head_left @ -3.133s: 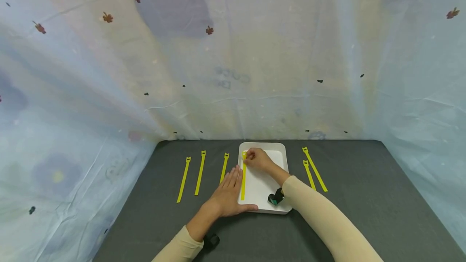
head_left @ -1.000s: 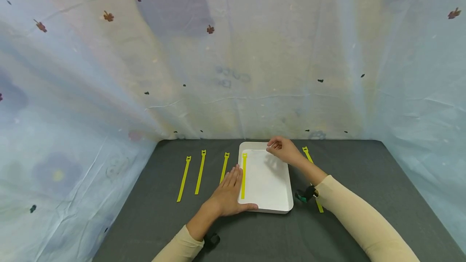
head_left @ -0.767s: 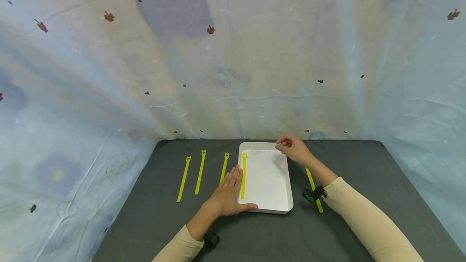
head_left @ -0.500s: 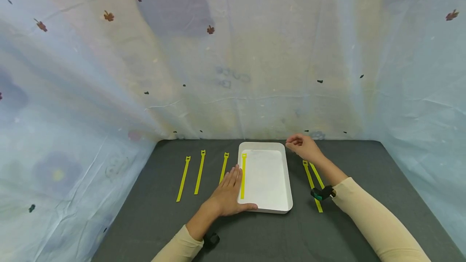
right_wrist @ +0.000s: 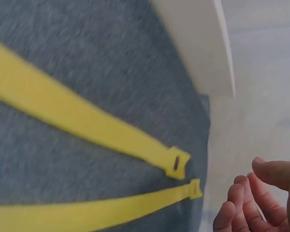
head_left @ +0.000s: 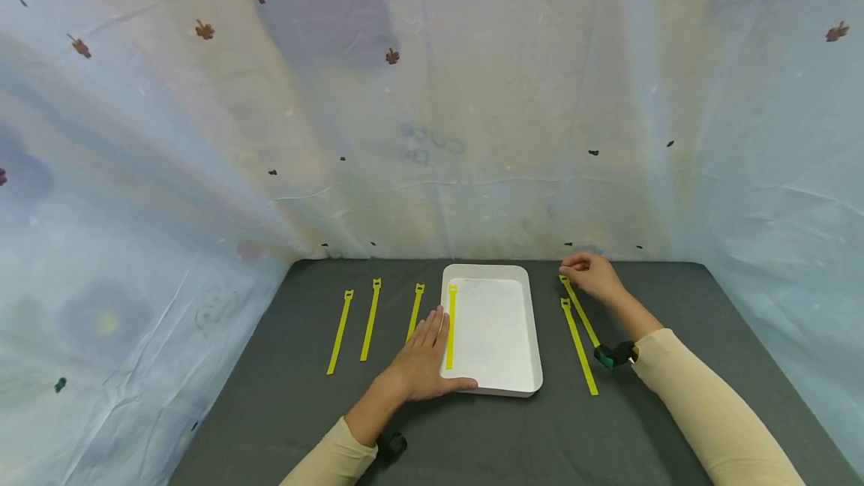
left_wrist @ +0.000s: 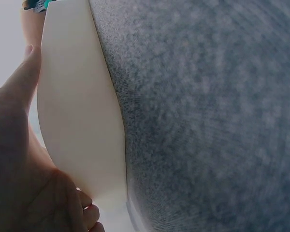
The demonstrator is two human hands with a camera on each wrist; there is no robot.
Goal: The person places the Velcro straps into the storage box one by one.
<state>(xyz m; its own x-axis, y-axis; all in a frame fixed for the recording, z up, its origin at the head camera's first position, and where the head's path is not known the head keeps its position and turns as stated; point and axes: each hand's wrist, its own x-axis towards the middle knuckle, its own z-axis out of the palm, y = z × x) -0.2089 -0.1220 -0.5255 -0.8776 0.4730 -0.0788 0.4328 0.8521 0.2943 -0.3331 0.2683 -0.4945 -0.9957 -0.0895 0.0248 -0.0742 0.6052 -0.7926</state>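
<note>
My left hand (head_left: 420, 366) lies along the left edge of the white tray (head_left: 496, 332), fingers straight and thumb at its near corner. The left wrist view shows this hand (left_wrist: 34, 188) against the tray's outer wall (left_wrist: 79, 96). Inside the tray, along its left side, lies one yellow cable strap (head_left: 451, 328) with a slotted head. Over at the right, my right hand (head_left: 592, 276) hovers by the head of the outer yellow strap (head_left: 584, 315), fingers loosely bent. In the right wrist view that hand (right_wrist: 261, 203) appears apart from both straps. The inner right strap (head_left: 579, 347) lies beside it.
Left of the tray lie three more yellow straps: a far-left strap (head_left: 340, 332), a second strap (head_left: 370, 319) and a third strap (head_left: 415, 310), partly hidden by my left hand. A printed curtain (head_left: 432, 201) closes off the back of the dark tabletop (head_left: 283, 411).
My right hand has left the strap in the tray and moved right, past the tray's edge, to the far end of the right-hand straps. My left hand has stayed in place.
</note>
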